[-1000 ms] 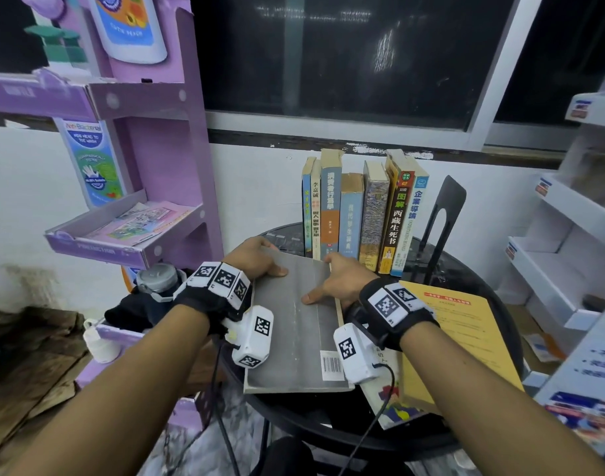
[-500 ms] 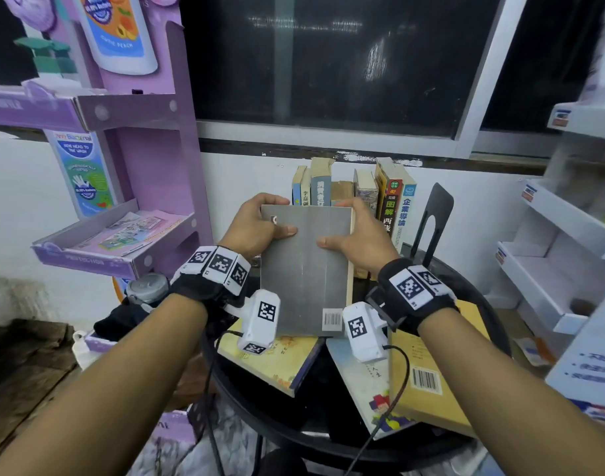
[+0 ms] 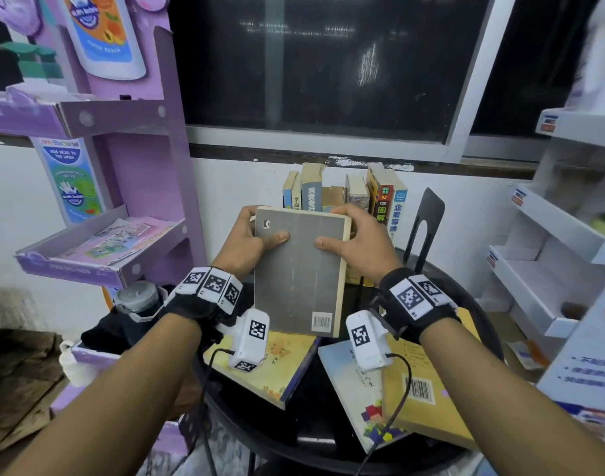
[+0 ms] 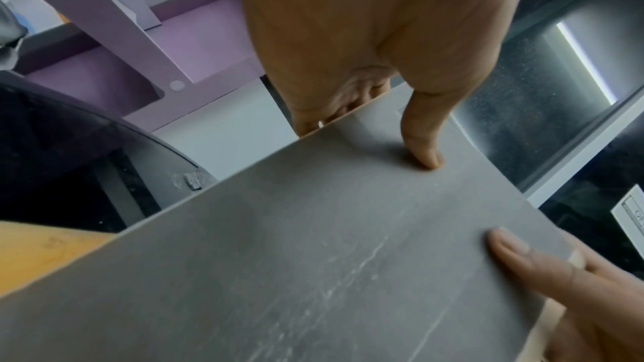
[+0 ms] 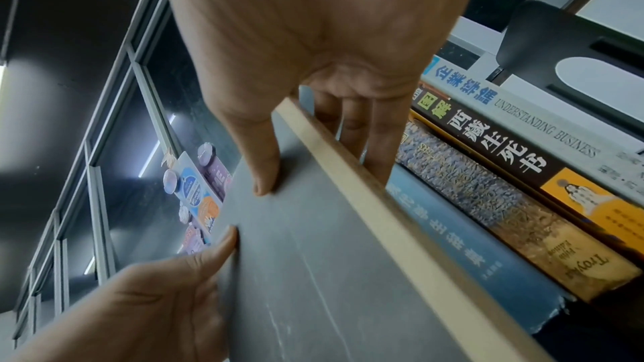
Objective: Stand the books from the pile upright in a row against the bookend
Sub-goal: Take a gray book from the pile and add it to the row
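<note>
One grey book (image 3: 299,269) is held upright in the air above the round black bench (image 3: 328,438), in front of the row. The left hand (image 3: 249,242) grips its left edge, thumb flat on the cover and fingers (image 4: 310,123) curled behind. The right hand (image 3: 357,245) grips the right edge the same way, thumb on the cover, fingers (image 5: 379,147) wrapped past the page edge onto the back. A barcode sits at the cover's lower right corner.

The row of standing books (image 3: 345,197) counts seven spines visible in the head view; the grey book hides their lower halves, so the count is not certain. The rightmost stands near the black bookend (image 3: 426,218); whether they touch cannot be told.

Three books lie flat on the bench: a yellow book (image 3: 280,369) on the left, a pale blue book (image 3: 352,396) in the middle, and a tan book (image 3: 428,407) on the right, overlapping the pale blue one. Wrist cameras and cables cover parts of all three.

A purple display stand (image 3: 129,187) is at the left and white shelves (image 3: 562,235) at the right, both cut off by the frame. A dark window (image 3: 328,63) fills the wall behind.
</note>
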Motion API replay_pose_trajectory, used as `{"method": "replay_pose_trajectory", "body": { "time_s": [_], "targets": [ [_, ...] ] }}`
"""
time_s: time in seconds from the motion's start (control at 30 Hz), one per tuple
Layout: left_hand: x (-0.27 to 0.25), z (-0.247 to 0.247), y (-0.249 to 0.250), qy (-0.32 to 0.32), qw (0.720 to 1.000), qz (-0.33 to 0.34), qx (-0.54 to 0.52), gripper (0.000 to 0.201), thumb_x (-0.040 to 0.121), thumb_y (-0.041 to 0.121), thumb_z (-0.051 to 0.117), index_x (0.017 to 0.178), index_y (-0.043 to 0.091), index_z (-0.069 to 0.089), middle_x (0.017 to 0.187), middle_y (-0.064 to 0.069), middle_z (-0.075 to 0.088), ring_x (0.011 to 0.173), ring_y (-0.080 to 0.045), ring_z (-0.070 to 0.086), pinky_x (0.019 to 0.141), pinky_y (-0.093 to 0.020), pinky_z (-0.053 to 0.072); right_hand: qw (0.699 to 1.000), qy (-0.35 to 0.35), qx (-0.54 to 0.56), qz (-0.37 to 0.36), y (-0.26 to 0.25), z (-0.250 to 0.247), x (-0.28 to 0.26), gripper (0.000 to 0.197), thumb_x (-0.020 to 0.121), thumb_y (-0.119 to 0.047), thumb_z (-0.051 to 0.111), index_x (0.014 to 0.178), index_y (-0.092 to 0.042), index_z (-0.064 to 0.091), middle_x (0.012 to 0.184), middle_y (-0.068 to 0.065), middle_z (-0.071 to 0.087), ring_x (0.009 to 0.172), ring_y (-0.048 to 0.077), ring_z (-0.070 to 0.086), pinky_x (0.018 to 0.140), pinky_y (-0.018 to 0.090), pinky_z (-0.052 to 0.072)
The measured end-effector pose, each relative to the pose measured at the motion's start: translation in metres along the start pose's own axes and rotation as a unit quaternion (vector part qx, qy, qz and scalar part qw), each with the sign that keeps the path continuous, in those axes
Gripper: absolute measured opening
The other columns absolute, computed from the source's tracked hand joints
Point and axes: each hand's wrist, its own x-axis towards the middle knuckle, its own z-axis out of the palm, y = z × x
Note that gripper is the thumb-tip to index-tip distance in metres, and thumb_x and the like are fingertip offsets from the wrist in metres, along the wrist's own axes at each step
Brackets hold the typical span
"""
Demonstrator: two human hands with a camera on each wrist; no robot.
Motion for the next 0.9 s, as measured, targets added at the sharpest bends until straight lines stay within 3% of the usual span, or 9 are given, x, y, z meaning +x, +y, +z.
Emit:
{"method": "replay_pose_trajectory", "body": {
  "time_s": [0.17,0.23,0.3,0.37,0.43,0.5,0.6,0.73,0.9],
  "targets": [
    [0.004,0.006,-0.002,0.004,1.0,-0.006,0.005,0.047,0.089,0.007,0.065,0.131,0.017,0.045,0.119,-0.008,0.061,0.093,-0.017,0.064,0.072,-0.03,0.054,0.999,-0.048,0.002,-0.003,-0.008,-0.002,0.003,0.047,0.074,-0.021,0.082,0.116,-0.027,0.062,0.103,-0.014,0.062,0.091,0.007,0.063,0.081,0.03,0.057],
    [0.005,0.008,-0.001,-0.001,1.0,0.004,0.029,0.048,0.09,0.008,0.064,0.133,0.017,0.045,0.116,-0.004,0.059,0.093,-0.011,0.059,0.069,-0.023,0.049,0.997,-0.073,0.005,0.0,-0.013,-0.003,0.005,0.049,0.075,-0.02,0.081,0.12,-0.027,0.061,0.11,-0.01,0.061,0.091,0.007,0.063,0.079,0.027,0.057],
    [0.006,0.01,0.0,-0.004,0.999,0.01,0.038,0.048,0.09,0.007,0.064,0.134,0.017,0.044,0.111,-0.001,0.058,0.092,-0.008,0.057,0.069,-0.02,0.047,0.996,-0.091,-0.008,0.0,-0.018,-0.004,0.006,0.054,0.076,-0.022,0.08,0.126,-0.03,0.059,0.116,-0.008,0.058,0.093,0.008,0.06,0.073,0.018,0.053],
    [0.007,0.012,0.0,-0.002,0.999,0.008,0.039,0.047,0.091,0.006,0.062,0.133,0.017,0.045,0.107,0.002,0.058,0.09,-0.006,0.056,0.067,-0.018,0.045,0.995,-0.098,-0.025,0.007,-0.022,-0.005,0.006,0.06,0.077,-0.024,0.08,0.132,-0.029,0.056,0.115,-0.01,0.055,0.091,0.006,0.058,0.069,0.012,0.049],
    [0.008,0.014,0.0,0.0,0.999,0.007,0.04,0.045,0.092,0.006,0.061,0.132,0.018,0.045,0.107,0.002,0.057,0.089,-0.005,0.056,0.063,-0.015,0.045,0.995,-0.099,-0.021,0.021,-0.024,-0.006,0.005,0.062,0.077,-0.023,0.079,0.134,-0.028,0.054,0.109,-0.013,0.055,0.082,-0.001,0.058,0.067,0.013,0.051],
    [0.009,0.015,-0.001,-0.003,0.999,0.007,0.044,0.046,0.092,0.006,0.06,0.133,0.018,0.044,0.11,0.001,0.057,0.088,-0.004,0.057,0.061,-0.013,0.044,0.994,-0.101,-0.024,0.021,-0.024,-0.007,0.004,0.059,0.078,-0.021,0.078,0.132,-0.028,0.056,0.109,-0.011,0.059,0.082,0.0,0.06,0.068,0.015,0.052],
    [0.011,0.018,0.001,-0.011,0.999,0.003,0.053,0.047,0.092,0.006,0.061,0.134,0.017,0.044,0.113,-0.001,0.056,0.088,-0.005,0.056,0.062,-0.014,0.044,0.996,-0.084,-0.042,0.011,-0.022,-0.007,0.003,0.054,0.08,-0.018,0.076,0.13,-0.027,0.058,0.114,-0.008,0.06,0.094,0.008,0.059,0.072,0.015,0.049],
    [0.013,0.023,0.004,-0.027,0.998,-0.004,0.056,0.048,0.092,0.007,0.061,0.135,0.017,0.042,0.113,0.0,0.056,0.088,-0.006,0.057,0.063,-0.016,0.044,0.998,-0.053,-0.038,0.012,-0.017,-0.008,0.001,0.053,0.08,-0.017,0.075,0.13,-0.023,0.059,0.124,-0.004,0.061,0.103,0.012,0.059,0.088,0.03,0.053],
    [0.02,0.037,0.006,-0.041,0.998,-0.001,0.045,0.053,0.089,0.009,0.066,0.136,0.017,0.043,0.119,-0.005,0.056,0.101,-0.015,0.058,0.074,-0.024,0.048,0.998,-0.052,-0.045,0.015,-0.019,-0.032,0.001,0.052,0.08,-0.017,0.075,0.129,-0.025,0.061,0.119,-0.005,0.065,0.098,0.012,0.064,0.08,0.028,0.056]
  ]
}}
